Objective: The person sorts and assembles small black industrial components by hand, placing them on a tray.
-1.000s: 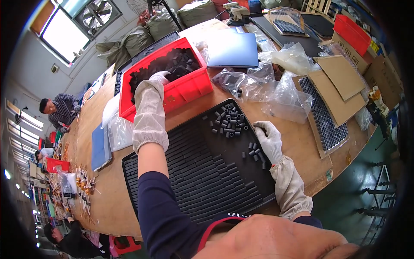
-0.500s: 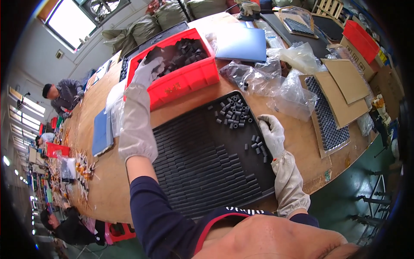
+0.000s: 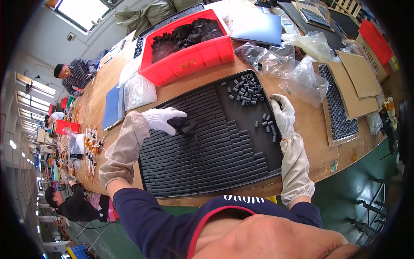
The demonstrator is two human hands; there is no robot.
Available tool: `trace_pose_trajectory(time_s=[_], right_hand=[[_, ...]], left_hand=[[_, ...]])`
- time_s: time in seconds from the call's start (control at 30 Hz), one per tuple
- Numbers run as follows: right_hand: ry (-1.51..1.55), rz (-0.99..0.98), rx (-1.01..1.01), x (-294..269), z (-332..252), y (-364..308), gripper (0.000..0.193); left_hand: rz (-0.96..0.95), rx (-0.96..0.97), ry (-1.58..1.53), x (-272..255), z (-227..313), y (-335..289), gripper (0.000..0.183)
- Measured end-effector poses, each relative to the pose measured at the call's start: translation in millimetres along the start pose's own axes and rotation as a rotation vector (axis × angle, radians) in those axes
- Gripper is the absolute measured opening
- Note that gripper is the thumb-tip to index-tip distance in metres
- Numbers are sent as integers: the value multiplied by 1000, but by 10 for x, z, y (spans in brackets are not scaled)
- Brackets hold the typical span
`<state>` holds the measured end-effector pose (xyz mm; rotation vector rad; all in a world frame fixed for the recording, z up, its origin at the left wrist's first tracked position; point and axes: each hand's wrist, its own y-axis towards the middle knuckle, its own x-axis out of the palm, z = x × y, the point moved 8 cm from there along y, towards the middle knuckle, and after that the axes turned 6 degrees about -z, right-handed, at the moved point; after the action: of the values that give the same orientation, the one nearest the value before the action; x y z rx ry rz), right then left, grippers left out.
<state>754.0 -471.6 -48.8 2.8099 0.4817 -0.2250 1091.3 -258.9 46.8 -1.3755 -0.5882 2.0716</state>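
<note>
A black tray (image 3: 244, 129) lies before me, much of it covered by close rows of short black tubes (image 3: 202, 151). Over its left upper part my left hand (image 3: 166, 120), in a white glove, is closed around several loose black tubes (image 3: 185, 126). Just beneath it are the laid rows. My right hand (image 3: 283, 115), also gloved, has curled fingers against the tray's right rim. Inside that rim, a pile of tubes (image 3: 246, 90) stands or lies at the far corner, and a smaller group (image 3: 269, 125) sits near my right hand.
Behind the tray stands a red bin (image 3: 189, 62) holding many black pieces. Clear plastic bags (image 3: 302, 80), cardboard sheets (image 3: 355, 84) and a blue folder-like sheet (image 3: 258, 28) lie to the right. At left are a blue panel (image 3: 113, 108) and plastic bag (image 3: 140, 90). Other people (image 3: 77, 75) sit farther left.
My left hand has come out of the red bin with black tubes in it and is now over the tray. The right hand stays by the tray's right rim. The view has shifted.
</note>
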Motion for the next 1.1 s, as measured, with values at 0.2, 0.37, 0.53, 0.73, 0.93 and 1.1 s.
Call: trace_pose_trajectory(time_s=[0.2,0.37,0.53,0.73,0.93,1.1], right_hand=[[11,-37,60,-19,19,-39,17],[24,15,17,-39,-4,-37,16],[55,12,11,0,-34,-19,15],[-17,29,25,-38,-134,-20,14],[-94,5,40,-42,-194,-13,15],[-57,17,51,-43,-200,-30,15]], left_hand=[[-85,-182,-16,-673,133,-10,67],[496,68,-328,-1994,-217,409,58],[669,-239,51,-2646,-585,1237,94],[523,-556,106,-2598,-926,2237,110],[341,-332,269,-2538,-979,2534,86],[669,-332,197,-2699,-965,2261,51]])
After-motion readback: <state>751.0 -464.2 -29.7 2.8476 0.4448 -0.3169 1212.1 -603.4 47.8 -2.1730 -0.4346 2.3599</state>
